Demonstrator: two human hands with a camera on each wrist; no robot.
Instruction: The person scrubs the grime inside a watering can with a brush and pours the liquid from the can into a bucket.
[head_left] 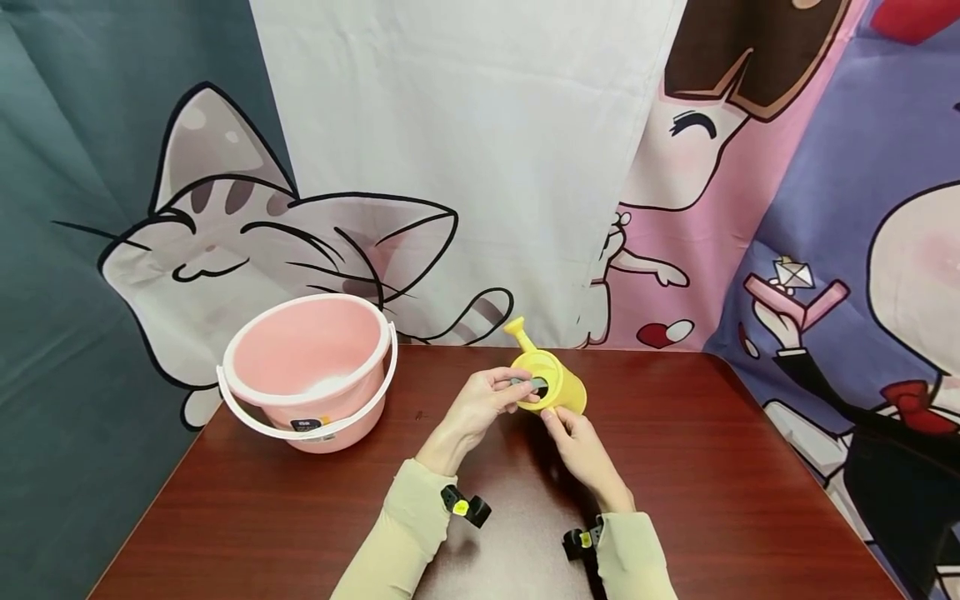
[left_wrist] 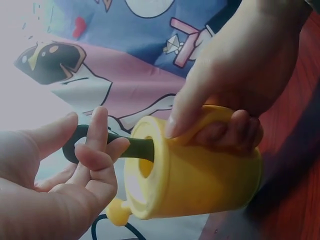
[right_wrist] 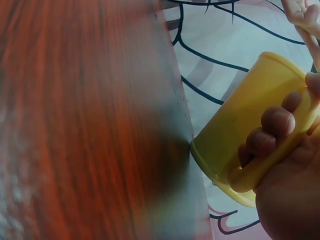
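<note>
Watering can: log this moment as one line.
left grip: pinches green tool, partly inside watering can | right grip: holds can's handle | can: tilted | pink bucket: on table

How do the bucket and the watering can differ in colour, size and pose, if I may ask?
The bucket is pink, while the watering can is yellow. The bucket is clearly larger than the watering can. The bucket stands upright on the table, whereas the watering can is tilted in the grip of the right hand. Both are hollow containers, round in outline.
</note>
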